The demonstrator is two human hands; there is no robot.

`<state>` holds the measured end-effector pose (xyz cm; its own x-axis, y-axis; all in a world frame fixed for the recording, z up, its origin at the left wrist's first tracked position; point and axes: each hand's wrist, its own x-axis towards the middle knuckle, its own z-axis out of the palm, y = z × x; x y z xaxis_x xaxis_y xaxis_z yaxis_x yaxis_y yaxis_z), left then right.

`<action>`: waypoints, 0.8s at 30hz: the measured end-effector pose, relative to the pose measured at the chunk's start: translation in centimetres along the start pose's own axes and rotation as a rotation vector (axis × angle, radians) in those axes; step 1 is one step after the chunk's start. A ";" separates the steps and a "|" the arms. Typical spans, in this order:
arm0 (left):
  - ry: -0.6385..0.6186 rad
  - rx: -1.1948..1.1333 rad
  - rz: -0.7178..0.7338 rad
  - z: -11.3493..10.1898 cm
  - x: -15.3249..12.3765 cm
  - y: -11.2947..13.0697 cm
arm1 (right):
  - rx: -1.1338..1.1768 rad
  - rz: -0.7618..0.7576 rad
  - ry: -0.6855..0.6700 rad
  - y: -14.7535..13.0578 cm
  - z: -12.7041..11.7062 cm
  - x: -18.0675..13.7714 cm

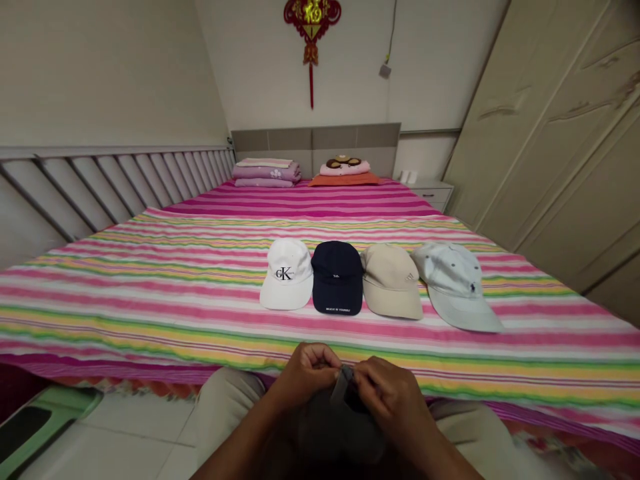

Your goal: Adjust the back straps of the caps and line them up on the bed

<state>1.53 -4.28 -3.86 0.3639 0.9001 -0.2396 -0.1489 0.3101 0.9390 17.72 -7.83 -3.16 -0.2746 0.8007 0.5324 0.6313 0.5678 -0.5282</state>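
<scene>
Low in front of me, a dark grey cap (337,427) is held between both hands, its strap end up. My left hand (311,370) pinches the strap from the left. On the other side my right hand (390,393) has its fingers closed on the strap near the opening. The cap's lower part sits in shadow, so its front is hard to make out. Beyond my hands, side by side on the bed, lie a white cap (287,277), a navy cap (337,280), a beige cap (393,283) and a pale grey-blue cap (457,287), brims toward me.
A striped sheet (150,287) covers the bed. Folded purple bedding (267,175) and a pink and orange stack (345,172) rest by the headboard (350,137). A metal rail (115,183) runs along the left, a wardrobe (540,133) along the right. A green stool (55,413) stands lower left.
</scene>
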 end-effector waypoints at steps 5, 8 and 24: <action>0.014 -0.008 0.017 -0.2 0.0 -0.2 | 0.240 0.293 0.008 0.5 -0.2 0.2; 0.010 0.037 0.028 -0.2 0.1 -0.4 | 0.167 0.114 -0.023 0.3 0.0 0.1; -0.005 -0.086 0.006 -0.5 0.3 -1.4 | 0.654 0.572 0.017 0.8 0.9 0.0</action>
<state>1.40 -4.31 -5.33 0.3674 0.9005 -0.2326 -0.2298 0.3302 0.9155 17.58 -7.16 -4.19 -0.0284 0.9967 0.0759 0.1242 0.0788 -0.9891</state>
